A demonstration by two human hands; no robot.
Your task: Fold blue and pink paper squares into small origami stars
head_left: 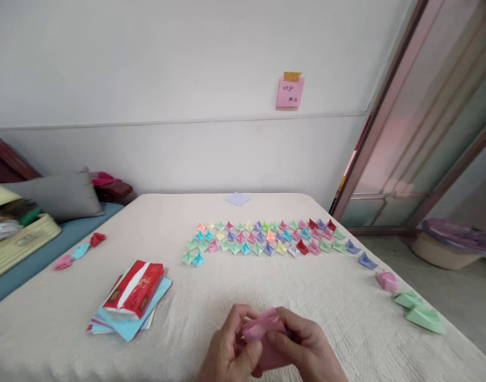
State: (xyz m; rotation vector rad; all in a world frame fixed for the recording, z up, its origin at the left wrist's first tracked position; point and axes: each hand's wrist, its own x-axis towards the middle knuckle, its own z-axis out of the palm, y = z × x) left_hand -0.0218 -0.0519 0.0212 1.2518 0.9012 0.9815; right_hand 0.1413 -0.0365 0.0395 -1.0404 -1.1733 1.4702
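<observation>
Tabletop [211,297] — pale, textured, bearing folded-paper rows [269,249] | white wall [167,79] — pink note [289,94] taped on | left hand [229,345], right hand [311,347] pinch pink paper [270,358]

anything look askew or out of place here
Two oddities: coloured sheets fan out unevenly beneath the red packet, and one lavender sheet lies alone near the far edge of the table, apart from that stack.

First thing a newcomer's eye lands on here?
Probably the rows of small, multicoloured folded paper pieces across the middle of the pale cloth. Then, front and centre, the left hand and right hand holding pink paper. The bright red packet atop coloured sheets at front left also stands out.
</observation>
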